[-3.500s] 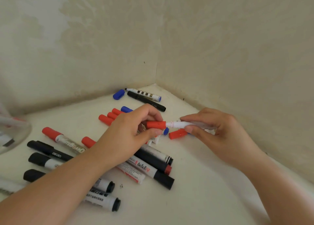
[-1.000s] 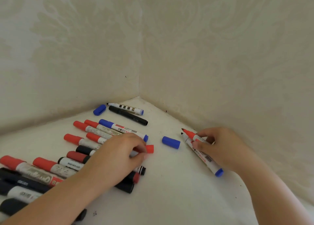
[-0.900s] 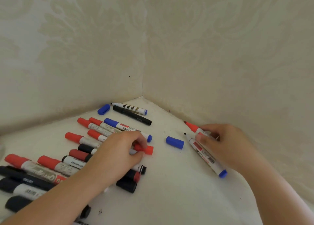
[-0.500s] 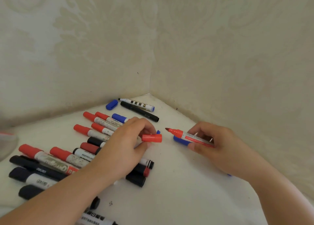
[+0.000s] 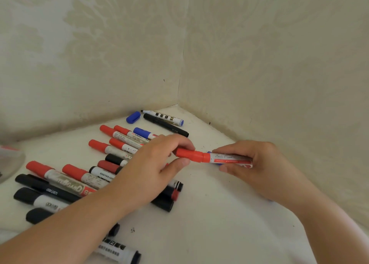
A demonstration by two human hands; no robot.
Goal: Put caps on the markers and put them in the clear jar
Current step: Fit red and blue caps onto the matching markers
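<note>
**Capping of a red marker, both hands engaged**

Left hand (image 5: 157,164) pinches the red cap (image 5: 189,155) between thumb and curled fingertips; right hand (image 5: 253,164) is wrapped round the barrel of the red marker (image 5: 229,158), thumb below, fingers over the top. Cap and barrel lie in one line, held just above the white tabletop (image 5: 209,213) near the far right corner, and the cap appears already on the tip; whether it is fully seated cannot be told. To finish well, the two hands should press straight toward each other along the barrel's axis, without bending, until the cap stops against the collar. The grip on the barrel should stay close to the cap end so that it does not flex. The clear jar (image 5: 9,164) shows only as a blurred edge at far left, well apart; the capped marker must travel across the row of markers (image 5: 111,152) lying between.
</note>
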